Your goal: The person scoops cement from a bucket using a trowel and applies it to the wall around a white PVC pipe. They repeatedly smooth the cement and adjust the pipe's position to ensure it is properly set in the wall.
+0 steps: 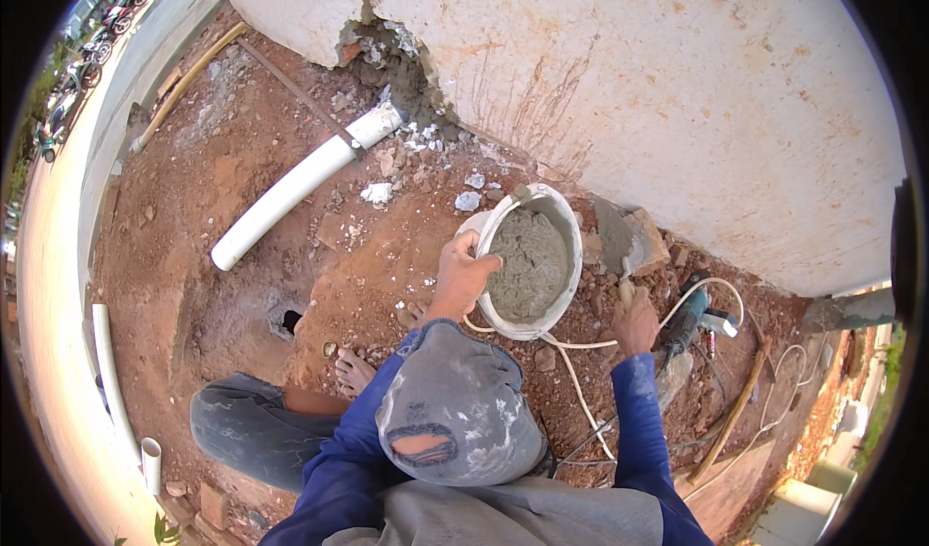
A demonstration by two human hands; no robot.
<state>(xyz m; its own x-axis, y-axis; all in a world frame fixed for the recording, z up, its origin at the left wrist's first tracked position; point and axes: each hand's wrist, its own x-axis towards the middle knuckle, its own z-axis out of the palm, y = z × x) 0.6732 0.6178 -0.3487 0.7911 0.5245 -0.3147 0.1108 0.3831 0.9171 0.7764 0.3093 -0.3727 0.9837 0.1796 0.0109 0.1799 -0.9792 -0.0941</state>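
Observation:
My left hand (463, 277) grips the near left rim of a white bucket (527, 332), thumb over the edge. Wet grey mortar (532, 265) lies inside the bucket, which tilts toward me. To the right of it, my right hand (635, 321) is closed around the handle of a trowel (616, 239). The trowel's blade points away from me, grey with mortar, close to the wall's foot. Farther left, a white plastic pipe (290, 196) runs into a broken hole (397, 67) in the wall, with rough grey mortar packed around it.
A pale, stained wall (668, 91) rises ahead. Right of my hand, a green power tool (685, 318) lies among cables (581, 391) and rubble. A hoe (189, 86) with a wooden handle rests at the far left. Near my foot is a small hole (287, 322) in the red soil.

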